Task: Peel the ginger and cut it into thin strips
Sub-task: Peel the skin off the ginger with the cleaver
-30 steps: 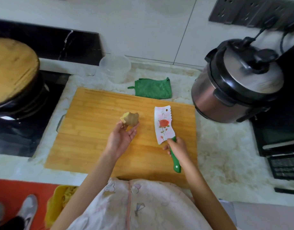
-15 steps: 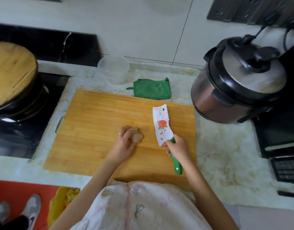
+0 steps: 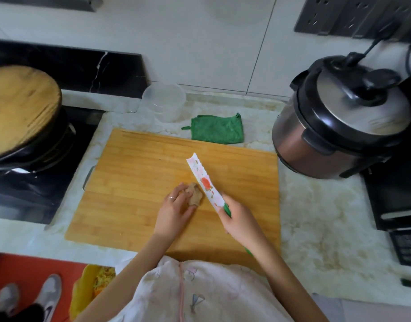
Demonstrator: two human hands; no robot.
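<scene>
A: So, nearest the camera, what do the hands have?

B: The right hand [image 3: 238, 220] is wrapped round the green handle of the knife [image 3: 205, 182], whose white blade with a red flower slants up and to the left over the board [image 3: 134, 182]. The left hand [image 3: 174, 211], a ring on one finger, grips the ginger [image 3: 195, 195] between thumb and fingers and presses it down on the board.

A: Where exactly is the ginger?

B: Near the middle of the board, a little toward the near edge. The blade's edge lies right against its right side; whether it bites in, I cannot tell.

A: And farther back?

B: A folded green cloth [image 3: 217, 131] lies on the counter [image 3: 316, 217] just past the board's far edge, with a clear tub [image 3: 164, 102] left of it by the wall. A cooker [image 3: 341, 117] stands at the right, and a black pot with a wooden lid [image 3: 21, 110] at the left.
</scene>
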